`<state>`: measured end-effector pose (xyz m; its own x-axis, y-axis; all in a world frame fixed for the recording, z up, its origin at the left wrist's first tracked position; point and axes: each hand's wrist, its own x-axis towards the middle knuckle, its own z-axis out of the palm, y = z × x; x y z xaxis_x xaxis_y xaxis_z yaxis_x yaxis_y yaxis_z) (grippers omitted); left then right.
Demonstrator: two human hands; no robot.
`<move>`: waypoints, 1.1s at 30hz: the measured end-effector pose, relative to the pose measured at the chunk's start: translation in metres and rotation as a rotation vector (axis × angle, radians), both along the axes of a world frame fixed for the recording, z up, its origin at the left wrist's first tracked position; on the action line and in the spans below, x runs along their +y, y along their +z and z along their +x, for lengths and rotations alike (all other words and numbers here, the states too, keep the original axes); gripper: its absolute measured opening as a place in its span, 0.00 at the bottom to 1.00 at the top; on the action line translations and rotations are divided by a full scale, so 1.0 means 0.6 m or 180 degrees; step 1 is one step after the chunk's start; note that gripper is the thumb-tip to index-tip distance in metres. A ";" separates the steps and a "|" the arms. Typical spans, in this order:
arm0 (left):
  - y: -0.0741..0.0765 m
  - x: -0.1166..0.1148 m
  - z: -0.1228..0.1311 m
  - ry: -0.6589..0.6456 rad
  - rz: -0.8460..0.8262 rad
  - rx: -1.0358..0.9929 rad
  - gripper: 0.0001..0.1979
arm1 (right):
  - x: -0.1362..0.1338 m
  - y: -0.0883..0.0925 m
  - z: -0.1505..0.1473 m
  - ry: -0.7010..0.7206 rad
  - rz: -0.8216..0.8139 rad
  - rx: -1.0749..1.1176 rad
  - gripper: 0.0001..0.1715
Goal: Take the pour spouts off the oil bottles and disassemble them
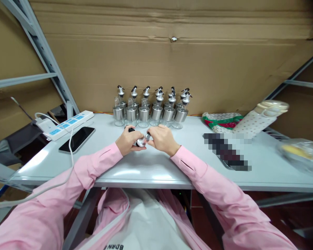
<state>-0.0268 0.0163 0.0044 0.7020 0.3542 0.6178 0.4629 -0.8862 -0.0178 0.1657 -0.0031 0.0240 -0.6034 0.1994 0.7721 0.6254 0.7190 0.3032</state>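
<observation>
My left hand [127, 141] and my right hand [162, 139] meet over the grey table [151, 166], both in pink sleeves. Together they grip a small pourer cap [142, 140] with a white and black spout; the left hand's fingers wrap its base, the right hand's fingertips pinch its tip. Just behind the hands stands a row of several glass oil bottles [151, 113] with steel bands and pourer tops.
A white power strip [65, 125] and a black phone [77, 139] lie at the left, with a white cable [72, 146] trailing off the front edge. At the right lie a patterned cloth [220, 121], a white dotted object [261, 118] and a plastic bag [302, 154]. Cardboard backs the table.
</observation>
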 end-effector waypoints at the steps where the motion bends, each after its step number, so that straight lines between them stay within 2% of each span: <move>1: 0.000 0.001 -0.001 -0.0016 0.0018 0.0064 0.18 | -0.003 0.001 -0.001 0.0028 0.0062 0.0055 0.29; 3: -0.001 0.005 -0.003 -0.0026 0.0061 0.0162 0.17 | -0.008 0.002 -0.004 0.0037 0.0059 0.0173 0.28; 5: -0.004 0.009 -0.004 0.0050 0.0085 0.0158 0.17 | -0.008 0.002 -0.008 -0.0024 -0.0167 0.0213 0.26; 11: -0.009 0.011 -0.004 0.0602 -0.0049 -0.0031 0.18 | 0.011 -0.003 -0.005 -0.0436 -0.1373 0.0214 0.21; 14: -0.006 0.008 -0.004 0.0859 -0.0155 -0.0209 0.18 | 0.010 0.005 0.002 -0.0047 -0.2128 0.0346 0.19; 18: -0.003 0.010 -0.008 0.0865 -0.0149 -0.0295 0.17 | 0.006 0.016 0.011 0.0740 -0.3567 0.0084 0.13; 20: -0.003 0.015 -0.013 0.0848 -0.0180 -0.0368 0.18 | 0.008 0.014 0.013 0.0951 -0.3934 -0.0177 0.08; 26: -0.008 0.033 -0.028 0.0912 -0.0196 -0.0666 0.20 | 0.006 -0.008 -0.004 0.1137 -0.3884 -0.0761 0.07; 29: -0.010 0.037 -0.030 0.0879 -0.0190 -0.0701 0.20 | 0.007 -0.001 -0.001 0.1177 -0.3848 -0.0692 0.05; 31: -0.011 0.036 -0.030 0.0878 -0.0208 -0.0694 0.19 | 0.018 0.010 0.015 0.0993 -0.3798 -0.0366 0.05; 33: -0.010 0.035 -0.029 0.0886 -0.0232 -0.0656 0.18 | 0.037 0.017 0.038 0.0436 -0.3712 0.0155 0.06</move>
